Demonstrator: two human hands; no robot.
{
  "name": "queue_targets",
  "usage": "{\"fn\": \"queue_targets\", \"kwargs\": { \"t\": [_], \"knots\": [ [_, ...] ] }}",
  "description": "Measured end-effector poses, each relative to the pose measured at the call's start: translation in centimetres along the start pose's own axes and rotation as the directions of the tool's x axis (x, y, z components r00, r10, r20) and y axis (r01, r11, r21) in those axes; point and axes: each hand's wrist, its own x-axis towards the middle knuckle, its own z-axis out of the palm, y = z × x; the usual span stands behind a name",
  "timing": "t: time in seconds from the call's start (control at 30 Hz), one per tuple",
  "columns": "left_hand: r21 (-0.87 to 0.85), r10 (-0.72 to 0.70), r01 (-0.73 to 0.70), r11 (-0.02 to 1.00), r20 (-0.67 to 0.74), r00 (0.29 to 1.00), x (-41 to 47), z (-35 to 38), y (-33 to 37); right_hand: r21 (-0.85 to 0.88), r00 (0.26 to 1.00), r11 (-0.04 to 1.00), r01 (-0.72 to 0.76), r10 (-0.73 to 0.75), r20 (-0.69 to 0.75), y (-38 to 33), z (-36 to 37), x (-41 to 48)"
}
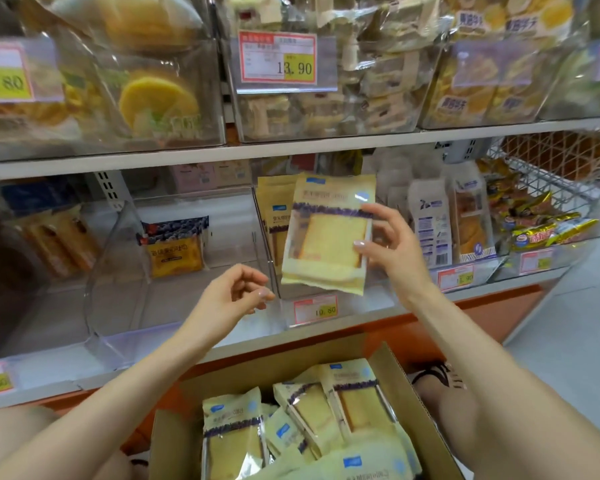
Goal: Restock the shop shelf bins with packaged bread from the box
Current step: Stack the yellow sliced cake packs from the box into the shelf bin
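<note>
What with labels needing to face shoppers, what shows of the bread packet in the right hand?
The bread packet is a flat, pale yellow pouch with a blue logo, a dark purple band and a clear window showing a yellow slice. It is upright, slightly tilted, front toward the camera, before a matching packet in a lower-shelf bin. The right hand pinches its right edge.

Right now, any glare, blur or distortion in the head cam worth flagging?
Head view: wide-angle bowing curves the shelf edge; head view: glare spot on the bread packet, sheen on the clear upper bins; head view: corners soft, 13.90 price tag legible.
</note>
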Motion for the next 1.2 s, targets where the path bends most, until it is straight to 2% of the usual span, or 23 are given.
{"fn": "queue_targets", "kwargs": {
  "t": [0.13,0.33,0.43,0.53,0.6,0.73,0.97,1.03,1.13,1.2],
  "knots": [
    [0.005,0.035,-0.035,0.999,-0.029,0.999,1.5,0.0,-0.3,-0.140,0.999,0.989,0.041,-0.040,0.009,1.9,1.0,5.6],
    [0.065,0.053,-0.053,0.996,0.002,0.999,3.4,-0.4,-0.2,-0.406,0.988,0.914,0.000,0.062,0.140,6.7,2.7,9.6],
    [0.048,0.050,-0.050,0.998,-0.001,0.999,3.9,-0.3,0.0,-0.553,0.961,0.832,-0.045,0.187,0.203,8.7,3.1,10.7],
    [0.039,0.044,-0.043,0.998,-0.005,0.999,4.3,-0.4,0.1,-0.701,0.914,0.713,-0.009,0.291,0.284,9.8,3.4,11.5],
    [0.037,0.041,-0.041,0.998,-0.007,0.999,4.5,-0.5,0.0,-0.741,0.900,0.671,-0.007,0.328,0.289,10.0,3.2,11.8],
    [0.037,0.022,-0.022,0.999,0.002,1.000,4.4,-0.8,-0.3,-0.735,0.895,0.677,-0.016,0.337,0.291,9.3,2.5,11.4],
    [0.033,0.005,-0.006,0.999,0.041,0.999,3.0,-0.7,-0.9,-0.656,0.956,0.754,0.020,0.178,0.233,2.9,0.8,6.4],
    [0.029,0.002,-0.004,1.000,0.064,0.998,2.2,-0.2,-1.1,-0.592,0.962,0.805,0.028,0.139,0.235,0.8,0.8,3.9],
    [0.070,0.011,-0.022,0.997,0.148,0.989,0.5,1.3,-2.0,-0.468,0.945,0.883,0.031,0.126,0.302,-1.6,1.5,-0.9],
    [0.150,-0.013,-0.021,0.988,0.221,0.975,-0.7,2.7,-3.4,-0.441,0.903,0.898,0.016,0.176,0.391,-1.6,2.0,-3.8]
  ]
}}
